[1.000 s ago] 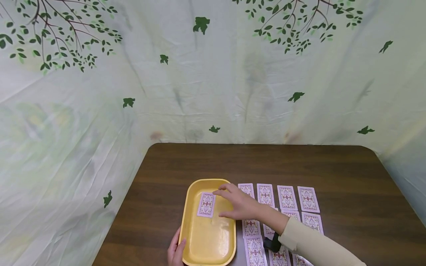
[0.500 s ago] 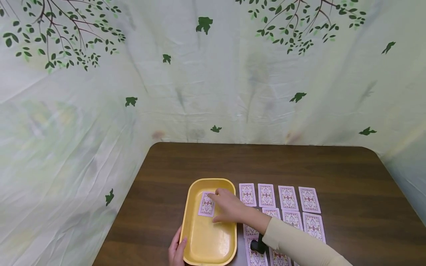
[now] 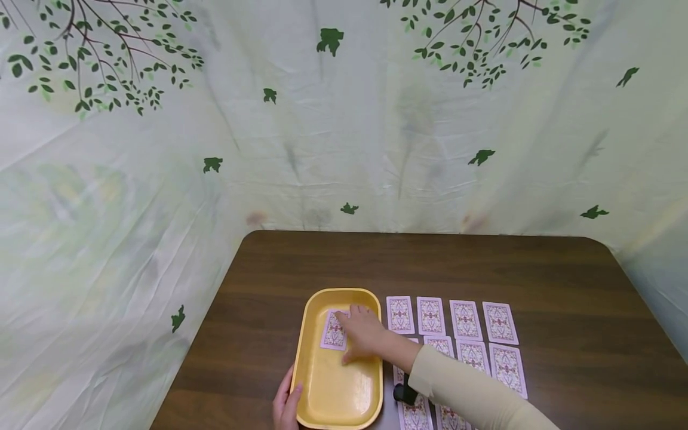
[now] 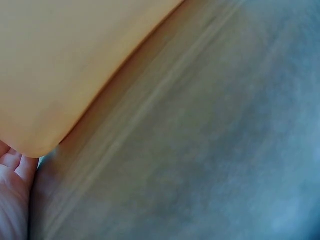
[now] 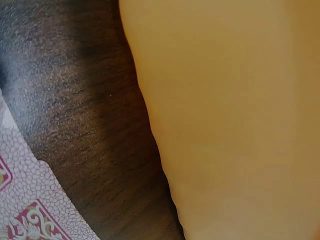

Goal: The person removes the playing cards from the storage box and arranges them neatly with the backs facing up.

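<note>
A yellow tray (image 3: 340,397) stands on the table, one playing card (image 3: 333,334) with a pink-patterned back lying in its upper half. My left hand (image 3: 286,401) grips the tray's left side near the bottom, thumb at the rim; in the left wrist view, part of the left hand (image 4: 14,192) shows under the tray's edge. Inside the tray my right hand (image 3: 362,333) reaches over the card's right side. Its fingers are spread, a fingertip on or just above the card and the thumb lower down. Whether it touches the card is hard to tell.
Right of the tray, several face-down cards (image 3: 464,321) lie in rows on the brown wooden table (image 3: 580,334). The right sleeve (image 3: 473,391) crosses over some of them, with a black wrist device (image 3: 404,394) below. A leaf-printed curtain (image 3: 398,149) hangs behind.
My right hand has moved left and slightly down, farther over the card in the tray. My left hand keeps its grip on the tray, and the card lies in the same place.
</note>
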The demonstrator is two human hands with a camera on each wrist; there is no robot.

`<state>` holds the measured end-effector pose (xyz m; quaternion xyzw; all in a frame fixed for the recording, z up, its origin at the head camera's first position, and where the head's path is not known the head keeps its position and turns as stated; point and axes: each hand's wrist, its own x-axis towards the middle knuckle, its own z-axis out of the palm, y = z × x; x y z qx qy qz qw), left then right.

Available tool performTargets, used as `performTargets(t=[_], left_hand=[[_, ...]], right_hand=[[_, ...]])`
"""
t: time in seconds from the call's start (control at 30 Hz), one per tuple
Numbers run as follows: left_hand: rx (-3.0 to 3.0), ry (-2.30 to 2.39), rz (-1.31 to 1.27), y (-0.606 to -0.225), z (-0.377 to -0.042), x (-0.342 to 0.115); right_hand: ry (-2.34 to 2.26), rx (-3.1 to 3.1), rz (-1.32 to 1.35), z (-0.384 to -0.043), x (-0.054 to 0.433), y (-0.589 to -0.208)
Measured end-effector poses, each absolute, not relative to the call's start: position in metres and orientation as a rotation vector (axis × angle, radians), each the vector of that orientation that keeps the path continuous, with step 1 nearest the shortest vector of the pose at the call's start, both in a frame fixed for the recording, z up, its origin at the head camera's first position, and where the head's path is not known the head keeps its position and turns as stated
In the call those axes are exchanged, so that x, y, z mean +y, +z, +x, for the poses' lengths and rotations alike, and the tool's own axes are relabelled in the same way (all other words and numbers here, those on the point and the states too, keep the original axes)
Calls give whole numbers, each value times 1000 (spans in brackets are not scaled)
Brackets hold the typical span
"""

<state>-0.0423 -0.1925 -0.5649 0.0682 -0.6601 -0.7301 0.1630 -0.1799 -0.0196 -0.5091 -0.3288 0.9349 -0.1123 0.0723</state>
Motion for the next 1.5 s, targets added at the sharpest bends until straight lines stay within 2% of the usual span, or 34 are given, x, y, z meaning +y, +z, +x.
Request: performTargets(t=[0.4,1.07,1.5], left_hand=[[-1874,-2077,198,-566,-42,-193],[-1870,-2077,166,-566,-42,-193],[-1855,-2077,129,-567,-42,-193]], right_hand=[[-259,2828,-915,-182,-29,-512],[-508,2791,-747,-196,-40,-519],[-520,2728,-888,-197,-41,-512]])
